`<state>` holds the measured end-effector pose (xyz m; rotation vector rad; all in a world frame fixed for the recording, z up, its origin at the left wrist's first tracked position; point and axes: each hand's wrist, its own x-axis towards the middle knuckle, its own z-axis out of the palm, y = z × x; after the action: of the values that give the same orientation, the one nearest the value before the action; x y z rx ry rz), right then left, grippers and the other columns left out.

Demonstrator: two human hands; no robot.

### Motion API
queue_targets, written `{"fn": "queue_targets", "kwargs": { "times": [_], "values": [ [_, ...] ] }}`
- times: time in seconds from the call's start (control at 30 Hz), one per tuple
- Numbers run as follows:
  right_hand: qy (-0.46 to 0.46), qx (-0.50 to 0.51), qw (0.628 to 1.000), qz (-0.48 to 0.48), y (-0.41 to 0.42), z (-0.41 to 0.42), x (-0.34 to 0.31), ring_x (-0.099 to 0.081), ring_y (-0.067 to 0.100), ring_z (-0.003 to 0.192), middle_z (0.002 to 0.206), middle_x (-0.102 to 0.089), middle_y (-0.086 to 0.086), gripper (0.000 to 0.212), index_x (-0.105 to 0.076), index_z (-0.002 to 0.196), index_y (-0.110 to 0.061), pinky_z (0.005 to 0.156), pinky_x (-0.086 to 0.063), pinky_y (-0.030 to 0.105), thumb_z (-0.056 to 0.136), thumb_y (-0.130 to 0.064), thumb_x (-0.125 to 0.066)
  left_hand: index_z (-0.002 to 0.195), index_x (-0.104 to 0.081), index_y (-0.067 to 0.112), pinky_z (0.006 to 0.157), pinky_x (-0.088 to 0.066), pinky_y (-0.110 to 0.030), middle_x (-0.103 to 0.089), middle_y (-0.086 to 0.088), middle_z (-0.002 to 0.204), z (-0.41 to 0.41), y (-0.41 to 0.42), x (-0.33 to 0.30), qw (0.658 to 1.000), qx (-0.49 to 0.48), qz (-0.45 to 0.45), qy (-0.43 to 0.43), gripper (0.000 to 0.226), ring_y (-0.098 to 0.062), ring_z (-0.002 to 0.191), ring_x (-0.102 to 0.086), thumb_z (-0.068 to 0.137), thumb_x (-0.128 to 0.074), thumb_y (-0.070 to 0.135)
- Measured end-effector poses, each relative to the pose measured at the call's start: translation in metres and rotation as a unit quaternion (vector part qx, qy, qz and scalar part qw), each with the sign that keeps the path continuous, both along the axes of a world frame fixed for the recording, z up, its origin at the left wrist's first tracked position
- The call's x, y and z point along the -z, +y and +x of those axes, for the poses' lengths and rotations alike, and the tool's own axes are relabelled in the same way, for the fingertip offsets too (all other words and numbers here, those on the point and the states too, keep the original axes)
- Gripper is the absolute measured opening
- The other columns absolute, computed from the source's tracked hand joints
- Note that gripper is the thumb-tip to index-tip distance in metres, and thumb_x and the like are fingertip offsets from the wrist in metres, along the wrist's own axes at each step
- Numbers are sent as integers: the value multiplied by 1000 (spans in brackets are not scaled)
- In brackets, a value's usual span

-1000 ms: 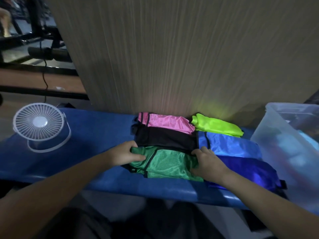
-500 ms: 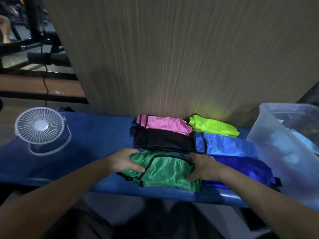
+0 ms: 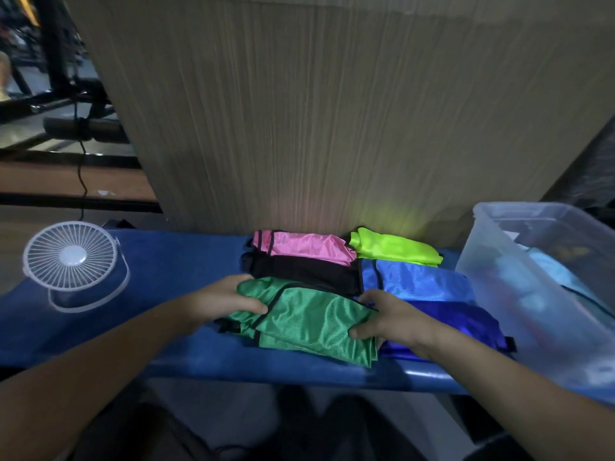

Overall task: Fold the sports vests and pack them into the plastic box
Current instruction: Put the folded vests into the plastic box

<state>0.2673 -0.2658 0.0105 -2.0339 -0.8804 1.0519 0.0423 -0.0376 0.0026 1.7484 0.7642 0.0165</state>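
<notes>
My left hand (image 3: pixel 229 299) and right hand (image 3: pixel 382 316) each grip an end of the folded green vest (image 3: pixel 309 322) at the near edge of the desk (image 3: pixel 173 261); lifted unevenly, I judge its slippery folds could slide open before reaching the plastic box (image 3: pixel 499 277) on my right; I see no readable writing.

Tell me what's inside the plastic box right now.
Through the plastic box wall and open top, light blue fabric shows, apparently folded. The cloudy wall blurs whatever lies lower, so a count isn't possible.
</notes>
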Motion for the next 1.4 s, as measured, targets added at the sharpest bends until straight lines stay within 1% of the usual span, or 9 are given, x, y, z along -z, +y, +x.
{"fn": "queue_targets", "kwargs": {
  "times": [0.13, 0.23, 0.3, 0.5, 0.6, 0.73, 1.0, 1.2, 1.4],
  "values": [
    [84, 15, 995, 51, -25, 1, -21, -72, 20, 73, 102, -73, 11, 68, -52, 131, -21, 59, -56, 32, 76, 10, -77, 109, -68, 12, 98, -51, -44, -76, -10, 104, 16, -10, -33, 999, 28, 12, -17, 49, -30, 102, -72, 65, -84, 28],
    [89, -4, 993, 76, -51, 7, -37, -72, 24, 82, 94, -76, 13, 27, -71, 105, -4, 72, -58, 38, 81, 8, -73, 110, -70, 12, 88, -55, -35, -76, -10, 105, 34, -23, -61, 998, 59, 13, -29, 39, -28, 98, -72, 73, -81, 14],
    [90, 11, 991, 94, -69, 13, -49, -72, 24, 84, 93, -76, 15, 19, -73, 100, -1, 70, -57, 33, 82, 6, -72, 107, -69, 11, 81, -53, -32, -77, -11, 101, 48, -32, -81, 997, 72, 22, -35, 36, -26, 94, -72, 73, -82, 10],
    [104, 98, 976, 166, -136, 38, -101, -71, 31, 90, 102, -74, 22, 26, -70, 108, 2, 77, -54, 40, 82, 4, -73, 111, -64, 4, 70, -56, -26, -73, -15, 94, 116, -71, -149, 989, 118, 74, -47, 36, -18, 79, -72, 80, -80, 12],
    [100, 136, 966, 196, -174, 56, -126, -70, 35, 94, 104, -74, 23, 24, -70, 108, 3, 80, -54, 43, 84, 5, -70, 110, -64, 7, 81, -54, -35, -74, -14, 99, 166, -99, -182, 981, 161, 86, -68, 40, -23, 89, -72, 75, -82, 15],
    [85, 203, 948, 231, -222, 82, -147, -70, 40, 101, 103, -75, 20, 25, -70, 109, 2, 94, -52, 53, 85, 5, -70, 105, -64, 11, 77, -50, -35, -72, -11, 93, 244, -141, -217, 967, 211, 122, -78, 49, -23, 85, -68, 63, -83, 26],
    [113, 312, 906, 264, -273, 142, -143, -73, 40, 91, 98, -74, 24, 22, -69, 107, 8, 78, -61, 44, 85, 8, -69, 105, -63, 13, 75, -56, -36, -74, -11, 97, 381, -206, -227, 948, 276, 157, -28, 51, -25, 86, -71, 60, -84, 26],
    [118, 345, 903, 228, -286, 177, -128, -74, 39, 84, 93, -75, 23, 23, -67, 107, 5, 68, -59, 37, 85, 5, -71, 114, -61, 10, 60, -55, -24, -73, -8, 100, 448, -225, -196, 936, 294, 190, 25, 34, -18, 81, -71, 84, -76, 13],
    [139, 373, 895, 203, -286, 207, -109, -73, 44, 86, 92, -74, 25, 23, -66, 107, 7, 70, -60, 41, 84, 6, -71, 117, -61, 9, 83, -60, -37, -73, -13, 110, 488, -229, -170, 930, 321, 164, 68, 36, -29, 100, -73, 85, -76, 13]
  ]
}}
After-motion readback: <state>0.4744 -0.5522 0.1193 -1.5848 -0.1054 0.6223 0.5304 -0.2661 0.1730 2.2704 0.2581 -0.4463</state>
